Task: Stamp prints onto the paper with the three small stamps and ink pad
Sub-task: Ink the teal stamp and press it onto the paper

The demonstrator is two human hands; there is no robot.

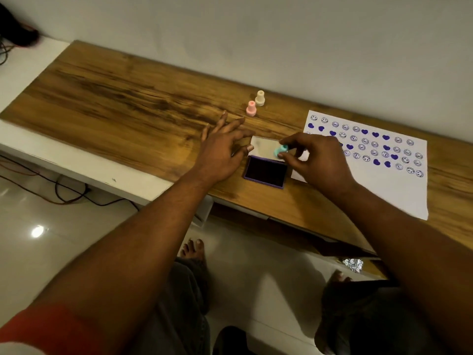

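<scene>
at the far left a white ledge with dark cables runs beside the long wooden table. moving right, the left hand rests spread on the wood with its fingers loose and nothing in them, its thumb tip near the lid of the ink pad. beyond that hand, a pink stamp and a cream stamp stand upright just beside each other near the wall. the ink pad lies open on the table between the two hands, its dark purple surface bare, its pale lid folded back away from the person. above that lid the right hand pinches a teal stamp between thumb and fingertips, tilted on its side. further right, the paper lies flat on the table, partly under the right hand, its upper half filled with rows of purple hearts and smiley faces and its lower half blank.
</scene>
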